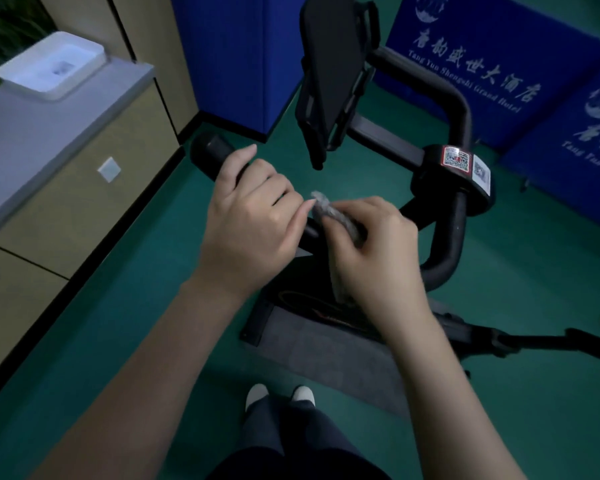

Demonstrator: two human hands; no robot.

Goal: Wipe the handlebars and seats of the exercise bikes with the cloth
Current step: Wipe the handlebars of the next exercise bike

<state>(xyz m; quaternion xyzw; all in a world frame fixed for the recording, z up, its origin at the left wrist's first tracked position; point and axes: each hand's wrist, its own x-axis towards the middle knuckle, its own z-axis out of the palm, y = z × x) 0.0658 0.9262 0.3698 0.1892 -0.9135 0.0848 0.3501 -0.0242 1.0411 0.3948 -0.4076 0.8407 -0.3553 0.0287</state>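
Two hands on the handlebar (210, 152). Left hand (253, 216) curled round the grip, just short of the bar's free end. Right hand (371, 254) just beside it on the clamp side, fingers pinching the cloth (329, 211) against the bar. Bar axis: diagonal, from free end toward the centre clamp (454, 174). Judged next stroke: along that axis, right hand nearer. Bar beneath both palms hidden; most of the cloth covered by fingers.

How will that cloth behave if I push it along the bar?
Likely floppy: the cloth is crumpled into a wad in the right hand. Probably light, since it bunches so small. It may bunch further against the matte handlebar.
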